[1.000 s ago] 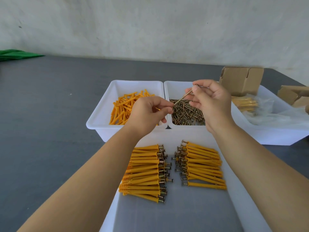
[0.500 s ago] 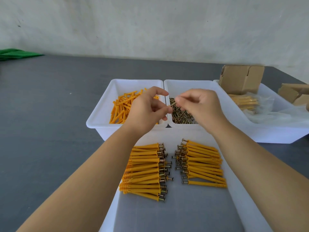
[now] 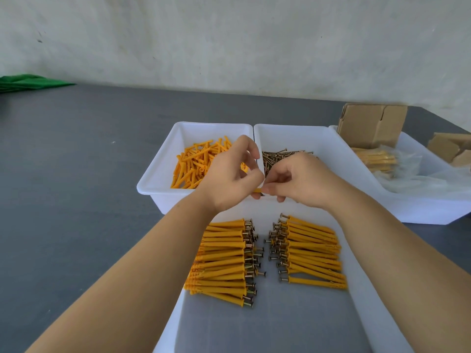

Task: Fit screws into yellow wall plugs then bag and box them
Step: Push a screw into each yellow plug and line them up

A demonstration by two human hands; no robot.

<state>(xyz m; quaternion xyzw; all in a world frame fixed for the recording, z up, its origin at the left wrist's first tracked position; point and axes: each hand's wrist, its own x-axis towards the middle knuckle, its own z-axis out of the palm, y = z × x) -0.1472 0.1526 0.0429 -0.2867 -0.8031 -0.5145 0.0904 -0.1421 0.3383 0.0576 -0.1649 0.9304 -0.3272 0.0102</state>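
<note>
My left hand (image 3: pixel 232 175) pinches a yellow wall plug (image 3: pixel 257 190) between thumb and fingers. My right hand (image 3: pixel 299 180) meets it fingertip to fingertip at the plug's end; the screw it held is hidden by the fingers. Behind the hands, one white bin (image 3: pixel 163 171) holds loose yellow plugs (image 3: pixel 193 164) and the bin beside it (image 3: pixel 328 149) holds loose screws (image 3: pixel 276 156). In the near white tray (image 3: pixel 356 309) lie two piles of fitted plugs, a left pile (image 3: pixel 221 261) and a right pile (image 3: pixel 312 253), screw heads facing the middle.
At the right stands another white tray (image 3: pixel 428 212) with bagged plugs (image 3: pixel 377 159) and clear plastic. Cardboard boxes (image 3: pixel 372 124) sit behind it. A green cloth (image 3: pixel 28 82) lies at the far left of the grey table (image 3: pixel 76 174). A pale wall runs behind.
My right hand brought the screw down from above the screw bin to the plug in my left hand. Both hands lowered toward the bins' front edge and came together.
</note>
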